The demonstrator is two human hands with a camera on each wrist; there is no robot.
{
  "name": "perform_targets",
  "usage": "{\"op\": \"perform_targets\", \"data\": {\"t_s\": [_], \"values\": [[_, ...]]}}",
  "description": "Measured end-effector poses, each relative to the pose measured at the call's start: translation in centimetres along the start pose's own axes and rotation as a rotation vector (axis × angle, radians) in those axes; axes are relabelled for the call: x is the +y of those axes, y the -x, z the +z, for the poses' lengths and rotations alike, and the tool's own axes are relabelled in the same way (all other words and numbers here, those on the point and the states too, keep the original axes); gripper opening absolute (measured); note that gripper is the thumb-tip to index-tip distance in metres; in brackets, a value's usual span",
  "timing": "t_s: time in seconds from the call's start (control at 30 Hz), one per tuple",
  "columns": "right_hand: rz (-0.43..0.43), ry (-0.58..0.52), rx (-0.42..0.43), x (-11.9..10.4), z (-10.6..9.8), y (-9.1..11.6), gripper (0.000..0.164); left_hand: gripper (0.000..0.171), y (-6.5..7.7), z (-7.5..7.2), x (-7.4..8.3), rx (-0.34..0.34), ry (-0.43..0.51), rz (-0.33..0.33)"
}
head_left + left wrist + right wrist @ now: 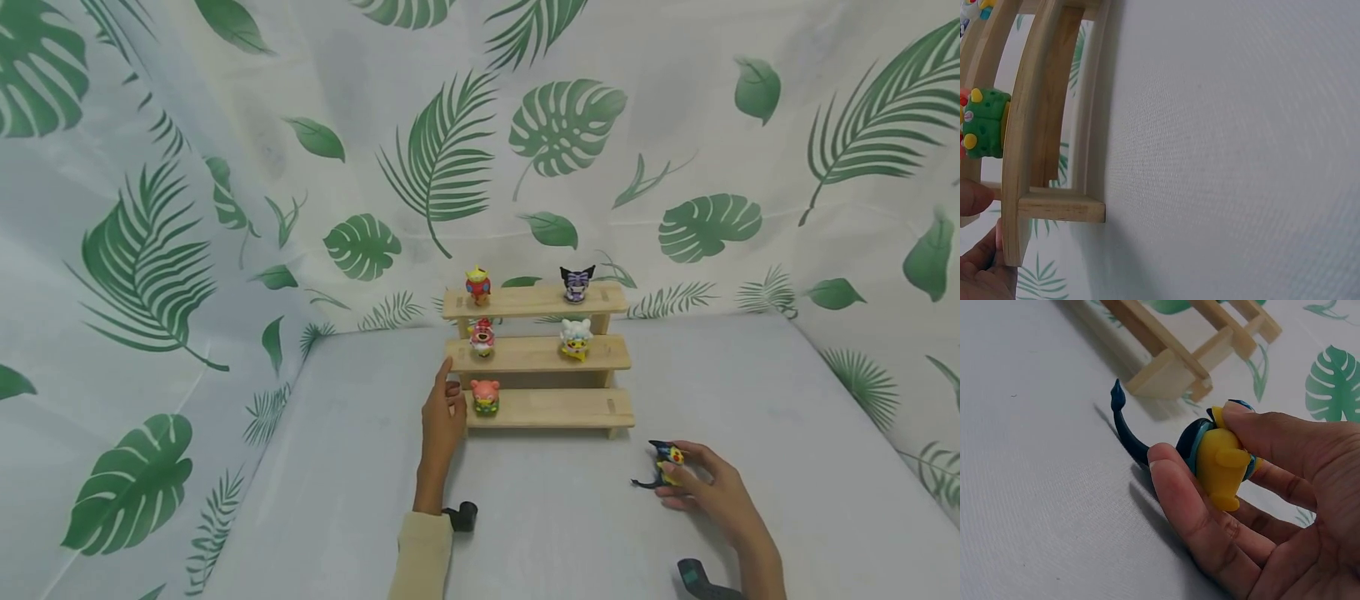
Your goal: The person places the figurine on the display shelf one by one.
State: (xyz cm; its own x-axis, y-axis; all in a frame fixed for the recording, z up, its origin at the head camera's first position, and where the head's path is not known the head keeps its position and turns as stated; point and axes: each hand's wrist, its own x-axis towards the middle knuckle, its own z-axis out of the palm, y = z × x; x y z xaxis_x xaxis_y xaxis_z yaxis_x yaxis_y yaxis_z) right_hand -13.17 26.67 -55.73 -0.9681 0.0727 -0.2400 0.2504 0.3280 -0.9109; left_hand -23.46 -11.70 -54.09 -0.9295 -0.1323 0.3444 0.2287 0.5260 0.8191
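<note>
My right hand (712, 487) pinches a small yellow figurine (1219, 465) with a dark blue hood and a long curved tail, between thumb and fingers. It is held close over the table, right of a three-tier wooden shelf (555, 408). In the right wrist view the figurine's yellow body shows, while fingers hide part of it. My left hand (444, 421) is at the shelf's left end, index finger extended up to the middle board's corner. A pink-and-green figurine (485, 398) sits beside it on the lowest board.
On the middle board stand a red-hatted figurine (482, 340) and a white-and-yellow figurine (576, 342). The top board carries a red-and-yellow figurine (477, 287) and a black-and-purple figurine (576, 285). A leaf-printed curtain (562, 200) hangs behind the white table (345, 467).
</note>
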Motion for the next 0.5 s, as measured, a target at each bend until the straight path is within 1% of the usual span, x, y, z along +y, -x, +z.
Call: {"op": "perform_targets", "data": {"t_s": [0.1,0.27,0.4,0.5], "values": [[0.002,-0.033,0.002,0.14,0.02,0.0,0.07,0.064,-0.05,0.0,-0.06,-0.001,-0.003,0.004],[0.028,-0.06,0.001,0.17,-0.04,0.01,0.072,0.064,-0.11,0.0,-0.02,-0.011,-0.007,-0.024],[0.083,-0.078,0.006,0.09,-0.24,-0.07,0.078,0.065,-0.1,0.04,-0.06,-0.01,-0.009,-0.035],[0.128,-0.08,0.007,0.02,-0.5,-0.18,0.083,0.064,-0.1,0.1,-0.13,-0.008,-0.012,-0.028]]}}
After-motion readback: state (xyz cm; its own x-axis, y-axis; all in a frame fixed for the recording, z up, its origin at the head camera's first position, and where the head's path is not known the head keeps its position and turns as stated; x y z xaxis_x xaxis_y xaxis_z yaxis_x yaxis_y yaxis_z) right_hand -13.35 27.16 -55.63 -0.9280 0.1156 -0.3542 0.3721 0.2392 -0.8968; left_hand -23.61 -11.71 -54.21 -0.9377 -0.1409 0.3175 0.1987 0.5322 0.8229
